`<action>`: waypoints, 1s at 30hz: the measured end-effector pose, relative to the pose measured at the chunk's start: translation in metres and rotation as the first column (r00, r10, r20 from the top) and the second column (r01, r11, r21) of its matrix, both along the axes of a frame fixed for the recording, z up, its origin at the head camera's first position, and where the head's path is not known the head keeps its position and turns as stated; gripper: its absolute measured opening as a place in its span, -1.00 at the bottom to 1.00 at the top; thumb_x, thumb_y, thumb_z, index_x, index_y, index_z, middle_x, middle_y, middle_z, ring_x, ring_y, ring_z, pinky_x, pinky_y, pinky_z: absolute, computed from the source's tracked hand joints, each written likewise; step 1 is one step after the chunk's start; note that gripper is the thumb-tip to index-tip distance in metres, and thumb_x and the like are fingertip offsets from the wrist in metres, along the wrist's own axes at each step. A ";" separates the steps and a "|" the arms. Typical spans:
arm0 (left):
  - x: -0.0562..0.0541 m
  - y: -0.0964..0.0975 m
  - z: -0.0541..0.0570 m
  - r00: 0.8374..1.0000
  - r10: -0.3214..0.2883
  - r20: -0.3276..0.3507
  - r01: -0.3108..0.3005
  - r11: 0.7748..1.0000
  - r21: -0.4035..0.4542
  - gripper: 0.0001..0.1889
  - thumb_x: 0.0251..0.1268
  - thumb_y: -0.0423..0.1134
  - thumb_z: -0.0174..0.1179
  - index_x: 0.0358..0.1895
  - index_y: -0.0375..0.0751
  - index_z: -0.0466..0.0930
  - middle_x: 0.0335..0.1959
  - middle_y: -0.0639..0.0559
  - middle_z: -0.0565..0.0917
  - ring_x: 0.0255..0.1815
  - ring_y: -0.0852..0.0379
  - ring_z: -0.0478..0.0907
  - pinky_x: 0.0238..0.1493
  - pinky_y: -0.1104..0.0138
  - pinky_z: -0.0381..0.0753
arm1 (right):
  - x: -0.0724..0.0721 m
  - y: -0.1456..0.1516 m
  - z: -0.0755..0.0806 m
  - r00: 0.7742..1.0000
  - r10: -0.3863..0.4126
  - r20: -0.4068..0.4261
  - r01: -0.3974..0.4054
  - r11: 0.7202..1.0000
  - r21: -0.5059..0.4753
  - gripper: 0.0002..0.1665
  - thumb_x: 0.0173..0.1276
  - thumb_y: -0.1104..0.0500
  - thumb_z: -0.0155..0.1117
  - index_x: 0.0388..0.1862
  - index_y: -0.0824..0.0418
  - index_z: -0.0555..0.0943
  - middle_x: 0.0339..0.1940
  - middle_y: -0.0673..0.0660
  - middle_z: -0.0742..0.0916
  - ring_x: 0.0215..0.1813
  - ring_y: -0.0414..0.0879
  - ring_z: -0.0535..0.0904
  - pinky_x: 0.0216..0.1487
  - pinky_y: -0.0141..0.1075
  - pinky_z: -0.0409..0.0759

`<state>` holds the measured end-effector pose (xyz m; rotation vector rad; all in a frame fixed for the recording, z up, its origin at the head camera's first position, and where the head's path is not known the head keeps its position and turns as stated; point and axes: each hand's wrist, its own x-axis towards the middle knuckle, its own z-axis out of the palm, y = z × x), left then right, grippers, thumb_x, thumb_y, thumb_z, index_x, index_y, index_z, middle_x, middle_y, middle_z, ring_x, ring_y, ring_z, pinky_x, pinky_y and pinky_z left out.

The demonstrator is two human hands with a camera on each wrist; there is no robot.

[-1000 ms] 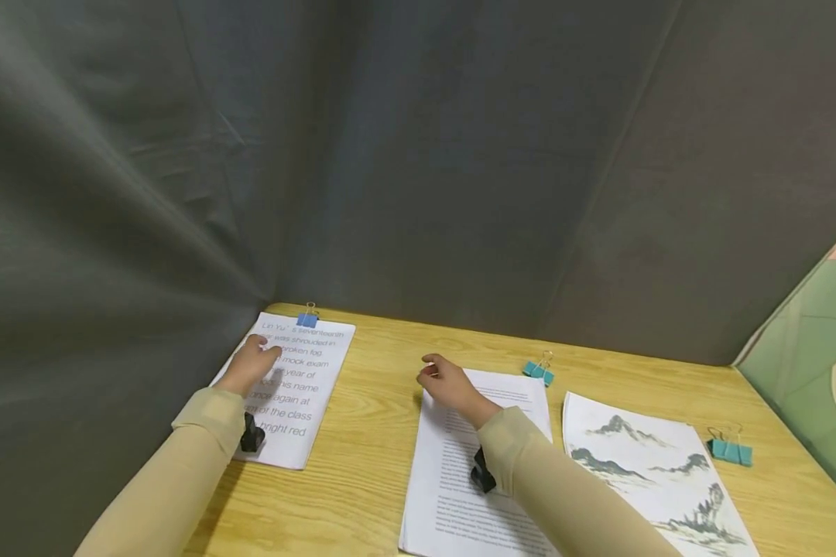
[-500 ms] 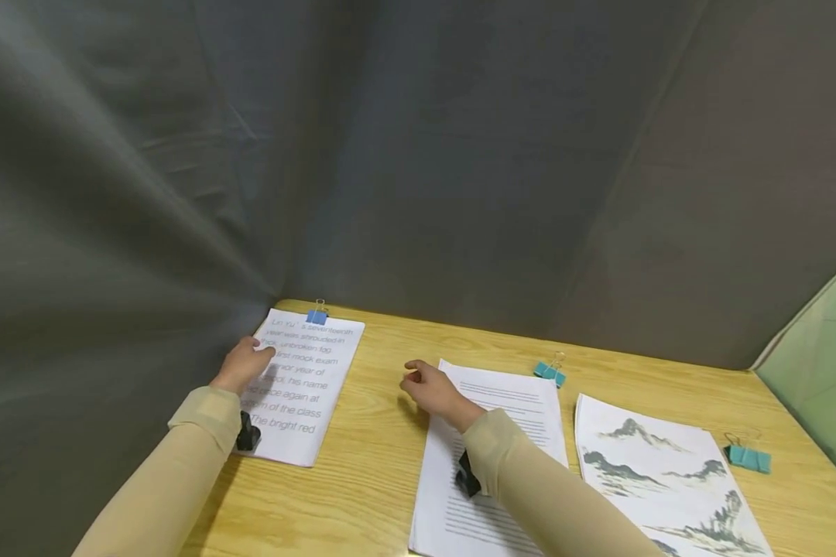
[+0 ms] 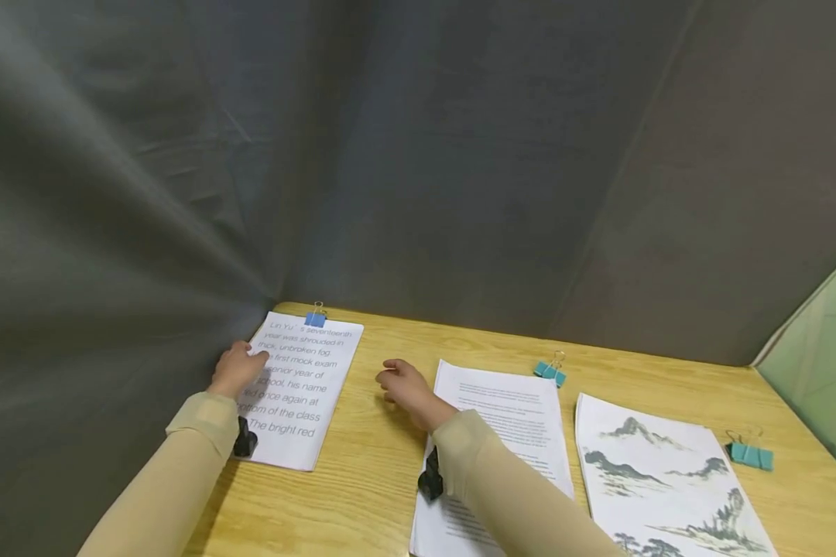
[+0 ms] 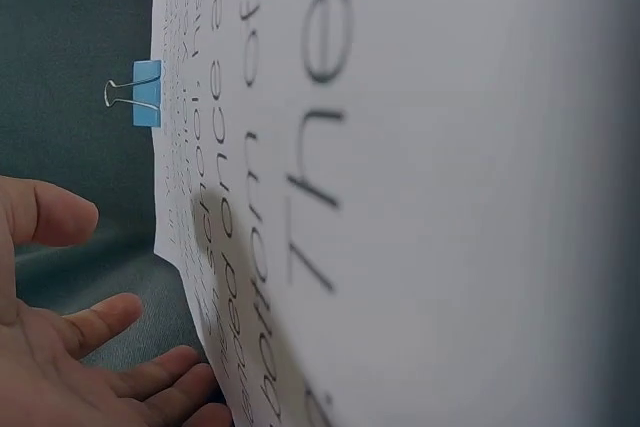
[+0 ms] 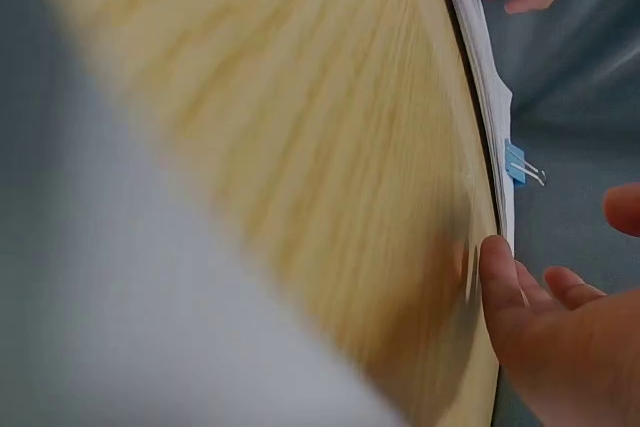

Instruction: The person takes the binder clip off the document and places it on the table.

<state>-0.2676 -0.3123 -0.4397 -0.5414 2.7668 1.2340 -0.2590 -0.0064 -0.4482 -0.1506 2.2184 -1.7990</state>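
Note:
A paper stack with large print lies at the left of the table, a blue binder clip on its top edge. Along its left side is my left hand; in the left wrist view the thumb and fingers of the left hand spread apart beside the paper edge, holding nothing. Whether the fingertips touch the edge cannot be told. My right hand hovers above the wood between this stack and the middle one, fingers slightly bent. The right wrist view has the right hand with thumb and fingers apart, nothing between them.
A finely printed paper stack lies under my right forearm, with a teal binder clip at its top right corner. Farther right are sheets with a mountain painting and another teal clip. A dark curtain borders the table.
My right hand has moved left, off the middle stack toward the left one. My left hand has shifted slightly left, from over the print to the stack's left edge.

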 end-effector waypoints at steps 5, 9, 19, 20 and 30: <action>0.002 0.001 -0.001 1.000 0.001 -0.004 -0.001 1.000 -0.004 -0.29 0.55 -0.09 -0.16 0.51 -0.60 -0.01 0.37 -0.60 0.19 0.31 -0.49 0.21 0.37 -0.29 0.15 | -0.002 -0.010 -0.003 0.998 -0.027 0.051 0.030 0.998 -0.061 -0.38 0.48 0.27 0.10 0.44 0.54 0.33 0.24 0.41 0.59 0.24 0.24 0.56 0.16 -0.06 0.60; 0.004 0.001 -0.002 1.000 0.009 0.003 -0.009 1.000 -0.004 -0.29 0.55 -0.08 -0.16 0.51 -0.58 -0.02 0.39 -0.60 0.17 0.34 -0.50 0.19 0.38 -0.29 0.14 | -0.002 -0.015 -0.006 0.993 -0.020 0.112 0.034 0.991 -0.126 -0.35 0.48 0.28 0.09 0.47 0.55 0.28 0.24 0.41 0.58 0.25 0.23 0.56 0.19 -0.07 0.60; -0.002 -0.001 -0.005 1.000 0.000 -0.024 0.000 1.000 -0.002 -0.29 0.54 -0.10 -0.13 0.52 -0.57 -0.01 0.38 -0.60 0.16 0.34 -0.49 0.19 0.38 -0.28 0.15 | -0.002 -0.017 0.002 0.972 0.026 0.233 0.041 0.960 -0.276 -0.22 0.49 0.33 0.03 0.58 0.58 0.05 0.29 0.43 0.49 0.15 0.11 0.54 0.25 -0.07 0.55; -0.002 -0.001 -0.005 0.999 -0.006 -0.034 0.006 1.000 0.000 -0.29 0.53 -0.10 -0.12 0.51 -0.58 -0.01 0.38 -0.61 0.16 0.34 -0.49 0.19 0.38 -0.27 0.15 | -0.002 -0.017 0.002 0.971 0.029 0.237 0.040 0.959 -0.281 -0.26 0.49 0.34 0.03 0.56 0.57 0.09 0.27 0.43 0.50 0.12 0.09 0.54 0.24 -0.07 0.55; 0.003 0.000 -0.002 0.999 -0.017 -0.040 0.021 0.994 0.105 -0.31 0.54 -0.15 -0.14 0.51 -0.59 -0.04 0.46 -0.61 0.12 0.43 -0.46 0.15 0.44 -0.21 0.14 | -0.003 -0.016 0.000 0.961 0.032 0.274 0.055 0.951 -0.304 -0.72 0.54 0.34 0.02 0.15 0.44 0.41 -0.02 0.27 0.51 0.02 0.05 0.53 0.19 -0.06 0.56</action>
